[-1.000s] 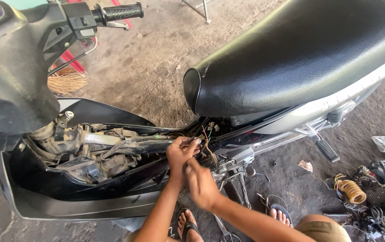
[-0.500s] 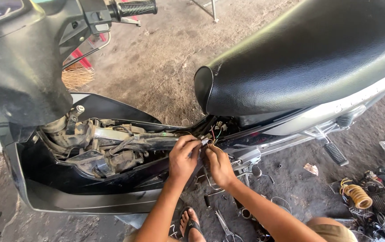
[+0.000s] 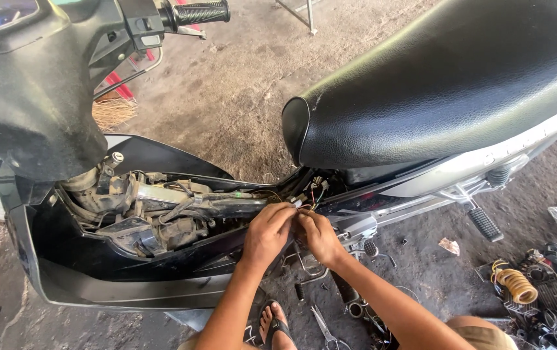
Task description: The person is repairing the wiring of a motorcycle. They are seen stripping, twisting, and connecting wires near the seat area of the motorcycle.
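A black scooter (image 3: 421,97) stands with its side panels off, so the frame tube and engine parts (image 3: 162,214) show. Under the front of the seat sits a cluster of coloured wires with small connectors (image 3: 311,191). My left hand (image 3: 268,232) and my right hand (image 3: 320,236) are side by side just below that cluster. The fingertips of both pinch a small white connector (image 3: 299,204) on the wires. What lies behind the fingers is hidden.
The handlebar grip (image 3: 200,11) juts out at top left. A footpeg (image 3: 484,223) sticks out at right. Scissors (image 3: 324,327) and small parts lie on the concrete by my sandalled foot (image 3: 275,327). A yellow spring (image 3: 517,284) and scattered parts sit at lower right.
My right hand has come up from below to join the left at the wires, and both now pinch the connector. The camera view has shifted slightly.
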